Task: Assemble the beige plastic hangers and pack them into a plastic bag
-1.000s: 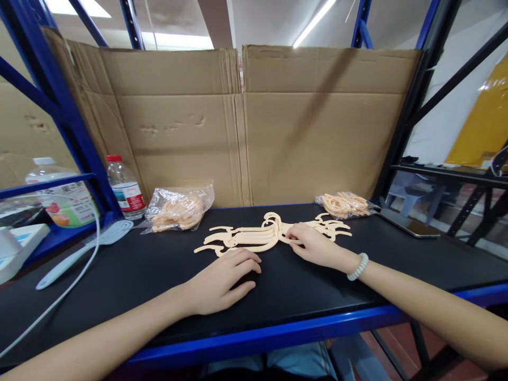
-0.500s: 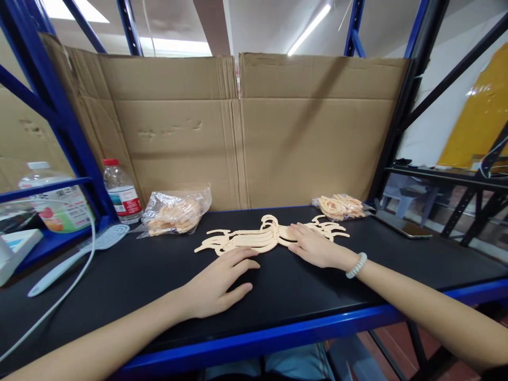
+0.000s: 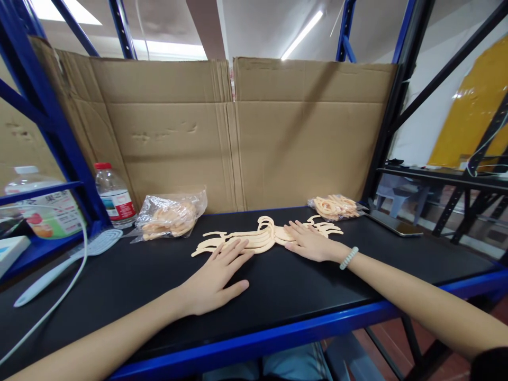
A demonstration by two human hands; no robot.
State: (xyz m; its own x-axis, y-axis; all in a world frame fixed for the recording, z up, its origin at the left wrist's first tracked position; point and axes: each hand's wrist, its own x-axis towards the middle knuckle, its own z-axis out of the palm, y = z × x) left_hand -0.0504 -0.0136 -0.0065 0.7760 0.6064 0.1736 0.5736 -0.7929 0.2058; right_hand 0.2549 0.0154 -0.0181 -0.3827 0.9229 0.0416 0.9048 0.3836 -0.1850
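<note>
Pale peach, flat curved pieces lie side by side on the black tabletop, forming a wide shape with a curl at the top middle and pointed strands at both ends. My left hand is spread flat, its fingertips over the lower edge of the left half. On the right half rests my right hand, palm down with fingers stretched out, covering part of the pieces. Neither hand grasps anything. A pale beaded bracelet circles my right wrist.
Clear plastic bags of similar peach pieces lie behind, one at left and one at right. A red-capped bottle, a pale blue brush and a white cable are at left. Cardboard walls the back; a phone-like slab lies right.
My left hand has moved slightly up and left, its fingers now reaching further onto the pieces. My right hand stays on the right half. The whole view has shifted a little.
</note>
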